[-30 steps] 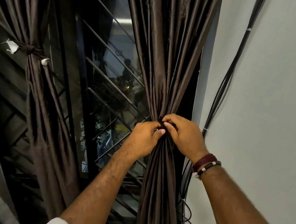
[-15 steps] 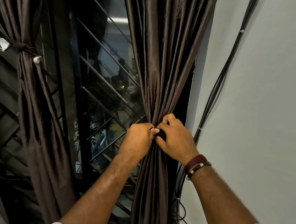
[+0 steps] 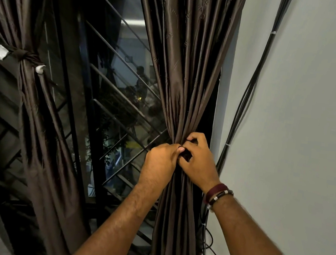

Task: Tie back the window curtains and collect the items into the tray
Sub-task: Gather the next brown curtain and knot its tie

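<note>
Progress stands at roughly the midpoint of the curtain stage. The left curtain (image 3: 34,131) is gathered and bound by a knotted tie (image 3: 23,57) with pale ends showing on either side; that panel reads as finished. The right curtain (image 3: 192,66), hanging just beside the wall (image 3: 302,123) and the cables (image 3: 251,85) running down it, is bunched into a tight waist at mid-height but not yet visibly secured. Both hands work at that waist: the left hand (image 3: 161,160) has its fingers curled round the gathered fabric with the thumb pressed toward the centre, and the right hand (image 3: 197,163) has its fingers bent in, pinching at a dark strip at the bunch, apparently the tie-back, though its form is hidden between the hands. Whether a knot is formed cannot be told. The window bars (image 3: 115,82) are exposed between the panels. Judged outstanding: fastening the right panel, then collecting the items; neither tray nor items are in view.
</note>
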